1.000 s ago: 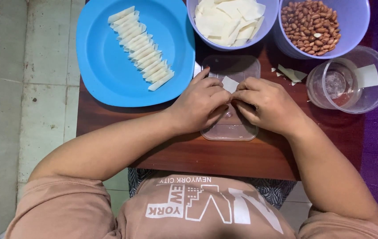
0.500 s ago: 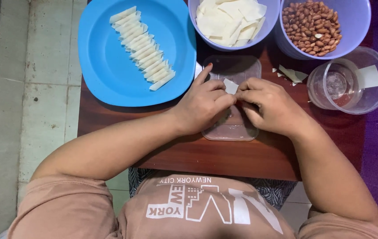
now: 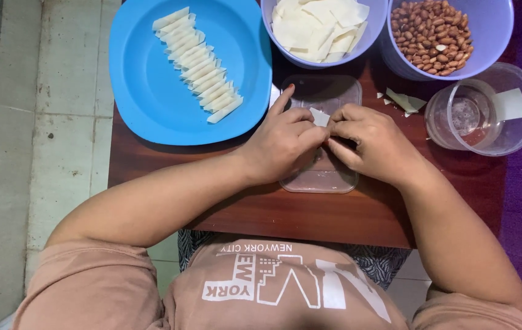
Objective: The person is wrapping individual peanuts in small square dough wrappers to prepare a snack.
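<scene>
Both hands meet over the clear tray [image 3: 321, 181] in the middle of the table [image 3: 310, 214]. Left hand [image 3: 279, 143] and right hand [image 3: 368, 143] pinch one small wrapper [image 3: 319, 116] between thumbs and fingers. The fingers are narrow and closed on it, except the left index finger, which sticks out straight toward the plate [image 3: 144, 104]. The wrapper is held just above the tray, and only its white upper corner shows.

Progress, as I judge it: the plate has a row of finished rolls [image 3: 198, 66], approx. fifteen or more, laid side by side. The wrapper bowl [image 3: 322, 27] is quite full, and the nut bowl [image 3: 447, 36] has many nuts, so much is left; maybe under half is done. The piece in hand looks half rolled.

Hard to see:
- the fingers hide most of the wrapper, so I cannot tell if a nut is inside;
- both bowls are cut off at the top edge;
- the clear cup [image 3: 484, 110] at right holds sth. pale and a little liquid, not clear what;
- the scraps [image 3: 404, 101] near the cup are prob. torn wrapper bits.
</scene>
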